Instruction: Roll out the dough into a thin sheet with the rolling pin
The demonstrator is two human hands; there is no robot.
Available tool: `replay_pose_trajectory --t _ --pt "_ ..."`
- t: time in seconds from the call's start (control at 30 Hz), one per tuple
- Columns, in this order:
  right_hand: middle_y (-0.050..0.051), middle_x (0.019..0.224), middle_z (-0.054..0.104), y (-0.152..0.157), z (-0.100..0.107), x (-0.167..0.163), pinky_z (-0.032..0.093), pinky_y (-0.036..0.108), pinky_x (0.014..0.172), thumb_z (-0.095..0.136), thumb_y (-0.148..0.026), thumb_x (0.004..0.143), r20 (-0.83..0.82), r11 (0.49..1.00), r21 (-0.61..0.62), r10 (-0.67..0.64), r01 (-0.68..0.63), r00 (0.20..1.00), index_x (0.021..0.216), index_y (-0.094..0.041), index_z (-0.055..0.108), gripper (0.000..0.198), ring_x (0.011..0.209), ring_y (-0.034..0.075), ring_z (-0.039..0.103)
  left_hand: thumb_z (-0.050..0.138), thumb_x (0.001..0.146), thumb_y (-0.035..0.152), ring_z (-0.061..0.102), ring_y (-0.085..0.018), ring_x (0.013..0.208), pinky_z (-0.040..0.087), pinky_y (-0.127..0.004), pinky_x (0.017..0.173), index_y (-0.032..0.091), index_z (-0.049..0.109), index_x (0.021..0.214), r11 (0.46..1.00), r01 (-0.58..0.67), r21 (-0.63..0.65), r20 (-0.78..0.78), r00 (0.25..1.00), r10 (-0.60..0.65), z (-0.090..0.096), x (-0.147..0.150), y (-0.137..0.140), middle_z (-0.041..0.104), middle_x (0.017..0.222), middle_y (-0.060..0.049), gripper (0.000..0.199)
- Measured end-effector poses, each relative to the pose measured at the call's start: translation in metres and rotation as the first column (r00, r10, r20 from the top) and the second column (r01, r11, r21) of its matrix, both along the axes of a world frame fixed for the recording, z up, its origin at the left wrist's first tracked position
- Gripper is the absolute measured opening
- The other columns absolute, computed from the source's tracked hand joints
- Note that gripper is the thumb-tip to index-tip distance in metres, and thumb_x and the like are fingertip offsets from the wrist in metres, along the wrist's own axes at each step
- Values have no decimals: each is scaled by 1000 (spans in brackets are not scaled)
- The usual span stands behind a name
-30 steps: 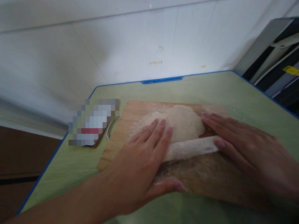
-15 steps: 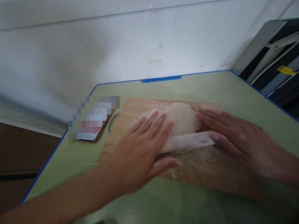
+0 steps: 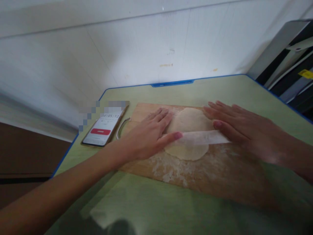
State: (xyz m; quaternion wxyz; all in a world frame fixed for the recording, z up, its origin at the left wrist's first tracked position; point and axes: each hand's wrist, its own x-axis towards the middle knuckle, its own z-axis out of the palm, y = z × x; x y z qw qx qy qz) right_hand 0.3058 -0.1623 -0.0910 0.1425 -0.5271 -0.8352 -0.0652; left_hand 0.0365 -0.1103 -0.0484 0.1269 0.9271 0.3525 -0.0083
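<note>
A floury white rolling pin (image 3: pixel 195 137) lies across a flattened round of dough (image 3: pixel 193 119), which shows on both its far and near sides. My left hand (image 3: pixel 155 130) rests over the pin's left end, fingers stretched out forward, thumb along the pin. Over the right end lies my right hand (image 3: pixel 234 125), also flat with fingers extended; its thumb tip touches the pin. Neither hand's fingers wrap round the pin, and the palms hide its ends. Beneath everything is a wooden cutting board (image 3: pixel 220 179) dusted with flour.
A phone (image 3: pixel 100 127) showing a running timer lies left of the board, near the board's metal handle (image 3: pixel 122 128). The green table (image 3: pixel 137 199) has a blue edge and backs onto a white wall (image 3: pixel 141 49). Dark folded items (image 3: pixel 293 65) lean at the right.
Both hands have pushed the rolling pin forward, away from me, across the dough. The dough's near part now shows in front of the pin. The view has shifted slightly.
</note>
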Motion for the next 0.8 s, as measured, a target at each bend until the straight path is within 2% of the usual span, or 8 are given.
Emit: replay_pose_trajectory --t 0.1,0.2,0.4,0.57,0.8 --pt "10 140 48 -22 4 -8 34 51 107 27 -38 96 21 999 34 -23 23 999 137 -13 44 51 129 25 42 1 87 68 18 -24 142 16 -38 115 3 29 142 1000 1 6 5 1000 -1 0 -3 -14 27 151 -17 90" --pt "10 138 50 -32 6 -12 37 53 105 28 -39 95 -20 999 24 -47 47 999 135 -15 47 50 126 28 46 0 84 73 19 -24 142 19 -41 114 7 28 143 999 -21 27 26 999 20 -2 -5 -22 29 151 -16 93" --pt "10 135 53 -41 2 -13 43 54 99 28 -40 94 -33 997 28 -77 78 997 133 -17 49 50 121 29 52 6 83 75 22 -26 141 22 -45 113 12 28 143 1000 -20 21 99 995 18 -2 -10 -33 30 150 -16 89" --pt "11 134 53 -49 -1 -15 50 53 91 29 -37 95 12 995 59 -79 78 997 133 -15 47 47 114 29 57 8 84 74 22 -27 141 22 -45 114 8 26 143 1000 4 23 111 994 -6 -3 -12 -40 30 150 -18 91" --pt "9 128 59 -60 3 -20 59 44 76 30 -36 95 80 991 129 -47 36 996 130 -19 48 43 101 27 65 13 85 74 30 -31 137 32 -50 108 10 26 144 997 8 72 116 993 -17 -7 -15 -56 34 147 -20 88"
